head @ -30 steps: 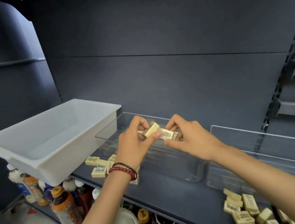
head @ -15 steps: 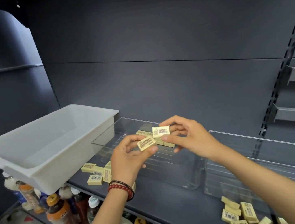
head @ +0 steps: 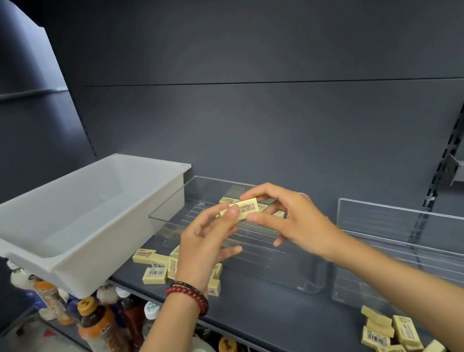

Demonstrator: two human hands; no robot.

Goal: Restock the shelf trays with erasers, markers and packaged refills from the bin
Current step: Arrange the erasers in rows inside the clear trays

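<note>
**Clerk:** First item?
**Checker:** Held eraser (head: pixel 247 209), a cream block in a paper sleeve. Red print is on the face turned towards the camera. The left thumb covers the start of it, and the rest is too small to read with certainty.
**Clerk:** Orientation?
**Checker:** Long axis runs left to right, with the right end slightly higher. It is raised above the clear tray (head: pixel 314 279).
**Clerk:** Hands?
**Checker:** Left hand (head: pixel 205 248): thumb on the printed face at the left end, fingers curled behind, pinching. Right hand (head: pixel 297 223): forefinger on the top edge and thumb on the bottom edge at the right end, also pinching. There is a red bead bracelet (head: pixel 192 294) on the left wrist.
**Clerk:** Stock inside?
**Checker:** Tray erasers (head: pixel 228 199), a few at the back, partly hidden by the hands.
**Clerk:** Loose stock?
**Checker:** Loose erasers (head: pixel 154 266) lie on the dark shelf (head: pixel 260 321), between the white bin (head: pixel 67 267) and the tray. One shows a barcode label. A second heap (head: pixel 390 335) lies at lower right, in front of the second clear tray (head: pixel 408 212), also showing a barcode.
**Clerk:** Below?
**Checker:** Drink bottles (head: pixel 104 337), labels blurred.
</note>
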